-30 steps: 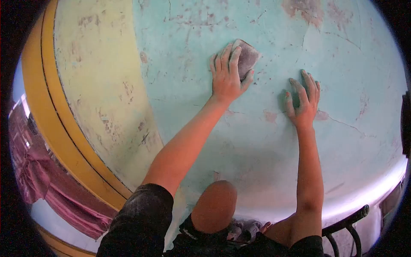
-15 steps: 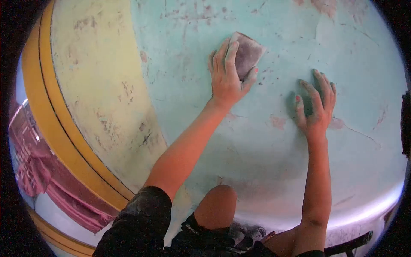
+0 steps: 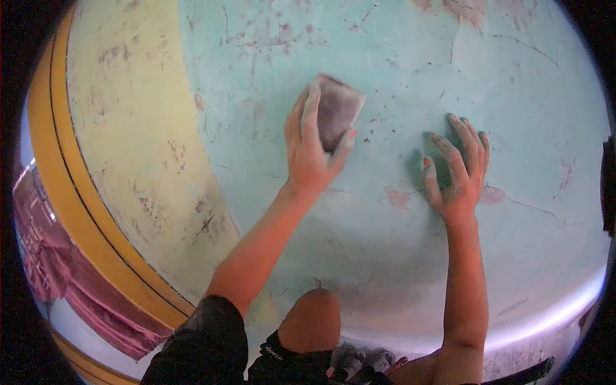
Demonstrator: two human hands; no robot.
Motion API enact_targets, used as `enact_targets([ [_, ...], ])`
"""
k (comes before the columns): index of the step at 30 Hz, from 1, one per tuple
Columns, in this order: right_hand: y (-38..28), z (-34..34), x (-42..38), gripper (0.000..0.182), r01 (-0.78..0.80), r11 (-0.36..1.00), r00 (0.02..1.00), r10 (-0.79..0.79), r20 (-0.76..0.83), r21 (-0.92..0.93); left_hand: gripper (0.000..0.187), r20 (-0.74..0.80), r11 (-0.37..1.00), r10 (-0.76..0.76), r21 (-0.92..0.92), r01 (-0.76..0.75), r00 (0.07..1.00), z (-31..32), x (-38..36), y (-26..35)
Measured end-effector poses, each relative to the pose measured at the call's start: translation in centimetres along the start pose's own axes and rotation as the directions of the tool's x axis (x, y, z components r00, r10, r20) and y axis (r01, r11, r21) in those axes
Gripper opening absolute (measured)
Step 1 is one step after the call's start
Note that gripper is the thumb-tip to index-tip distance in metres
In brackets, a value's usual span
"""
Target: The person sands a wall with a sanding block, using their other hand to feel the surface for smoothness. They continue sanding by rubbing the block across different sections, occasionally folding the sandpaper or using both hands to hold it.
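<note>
My left hand (image 3: 308, 154) is closed around a flat, grey-brown sanding block (image 3: 340, 112), fingers along its left edge and the thumb at its lower right. The block lies against a pale turquoise wall (image 3: 385, 256) marked with scuffs and cracks. To the right, my right hand (image 3: 459, 173) rests its fingertips on the same wall. Its fingers are apart and bent, with nothing in them. Pale dust coats the fingers of both hands. The face of the block turned to the wall is hidden.
A yellow painted band (image 3: 138, 128) runs down the wall's left side, beside an orange-yellow frame (image 3: 83, 212). Beyond it hangs a dark pink cloth (image 3: 102, 314). My bent knee (image 3: 311, 321) is close to the wall. A dark bar (image 3: 529, 373) shows at lower right.
My left hand has slid the sanding block a little down and left along the wall. The right hand stays at the same spot on the wall; the view has shifted slightly.
</note>
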State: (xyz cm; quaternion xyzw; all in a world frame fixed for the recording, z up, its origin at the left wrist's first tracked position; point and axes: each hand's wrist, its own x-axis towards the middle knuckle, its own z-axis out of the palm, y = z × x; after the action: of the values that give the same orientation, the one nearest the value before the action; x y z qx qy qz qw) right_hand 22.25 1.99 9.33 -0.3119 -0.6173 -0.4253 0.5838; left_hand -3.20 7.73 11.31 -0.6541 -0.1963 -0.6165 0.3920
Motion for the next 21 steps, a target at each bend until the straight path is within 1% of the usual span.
enact_targets([
  [1, 0.0, 0.0, 0.1, 0.037, -0.001, 1.000, 1.000, 0.001, -0.011, -0.005, 0.082, 0.015, 0.999, 0.022, -0.037, -0.021, 1.000, -0.8, -0.7, 0.2],
  [2, 0.0, 0.0, 0.1, 0.037, -0.003, 1.000, 1.000, 0.003, -0.010, -0.002, 0.084, 0.051, 0.996, -0.040, -0.074, 0.044, 0.998, -2.2, -1.0, 1.4],
  [3, -0.1, -0.1, 0.0, 0.037, -0.005, 1.000, 1.000, 0.005, -0.005, 0.002, 0.084, 0.047, 0.997, -0.028, -0.077, 0.032, 0.999, -3.0, -2.1, 2.0],
  [4, -0.1, 0.0, 0.0, 0.037, -0.002, 1.000, 1.000, 0.002, -0.017, -0.002, 0.083, 0.068, 0.965, -0.177, -0.186, 0.187, 0.982, -3.5, -3.2, 2.3],
  [5, -0.1, 0.0, 0.0, 0.037, -0.006, 1.000, 1.000, 0.006, -0.012, 0.000, 0.083, 0.108, 0.895, -0.323, -0.287, 0.341, 0.940, -3.8, -3.4, 2.5],
  [6, -0.1, -0.1, 0.0, 0.036, -0.011, 1.000, 1.000, 0.011, 0.001, 0.003, 0.083, 0.107, 0.895, -0.325, -0.288, 0.342, 0.940, -4.2, -3.2, 2.8],
  [7, 0.0, 0.0, -0.1, 0.036, -0.011, 1.000, 1.000, 0.011, 0.006, 0.004, 0.083, 0.169, 0.691, -0.511, -0.503, 0.519, 0.843, -5.0, -2.3, 3.6],
  [8, 0.0, 0.0, 0.0, 0.036, -0.007, 1.000, 1.000, 0.007, 0.001, -0.001, 0.082, 0.275, 0.407, -0.647, -0.664, 0.627, 0.712, -5.4, -1.9, 4.0],
  [9, 0.0, 0.0, -0.1, 0.036, -0.005, 1.000, 1.000, 0.005, -0.001, -0.002, 0.082, 0.278, 0.405, -0.650, -0.661, 0.632, 0.707, -5.4, -1.9, 4.0],
  [11, -0.1, -0.1, 0.0, 0.033, -0.005, 1.000, 1.000, 0.005, 0.006, 0.008, 0.080, 0.217, 0.538, -0.633, -0.567, 0.623, 0.744, -4.9, -1.3, 3.4],
  [12, -0.2, -0.1, 0.0, 0.030, -0.003, 1.000, 1.000, 0.003, 0.011, 0.010, 0.076, 0.110, 0.713, -0.540, -0.467, 0.523, 0.834, -4.1, -1.5, 2.7],
  [13, -0.2, 0.0, 0.0, 0.030, -0.003, 1.000, 1.000, 0.003, 0.013, 0.012, 0.076, 0.110, 0.713, -0.542, -0.465, 0.525, 0.833, -3.4, -1.5, 1.7],
  [14, -0.2, 0.0, 0.0, 0.030, -0.002, 1.000, 1.000, 0.002, 0.008, 0.013, 0.075, 0.015, 0.887, -0.376, -0.283, 0.365, 0.926, -2.7, -1.3, 0.7],
  [15, -0.1, -0.1, 0.0, 0.030, -0.001, 1.000, 1.000, 0.001, 0.003, 0.009, 0.073, -0.040, 0.981, -0.178, -0.078, 0.175, 0.983, -1.8, -1.0, -0.3],
  [16, -0.1, -0.1, -0.1, 0.030, 0.001, 1.000, 1.000, -0.001, 0.005, 0.001, 0.073, -0.079, 0.983, -0.153, -0.118, 0.143, 0.985, -0.9, -0.5, -1.0],
  [17, -0.1, -0.1, -0.1, 0.032, -0.009, 1.000, 1.000, 0.009, 0.005, 0.000, 0.073, -0.083, 0.982, -0.152, -0.125, 0.141, 0.985, -0.2, -0.3, -1.6],
  [19, 0.0, -0.1, -0.1, 0.034, -0.014, 1.000, 1.000, 0.014, 0.002, -0.002, 0.075, -0.053, 0.987, -0.056, 0.148, 0.063, 0.997, 0.7, -0.2, -2.5],
  [21, -0.1, 0.0, -0.1, 0.034, -0.017, 1.000, 1.000, 0.017, 0.000, 0.012, 0.076, -0.071, 0.986, -0.062, 0.149, 0.072, 0.996, 1.0, -0.3, -2.5],
])
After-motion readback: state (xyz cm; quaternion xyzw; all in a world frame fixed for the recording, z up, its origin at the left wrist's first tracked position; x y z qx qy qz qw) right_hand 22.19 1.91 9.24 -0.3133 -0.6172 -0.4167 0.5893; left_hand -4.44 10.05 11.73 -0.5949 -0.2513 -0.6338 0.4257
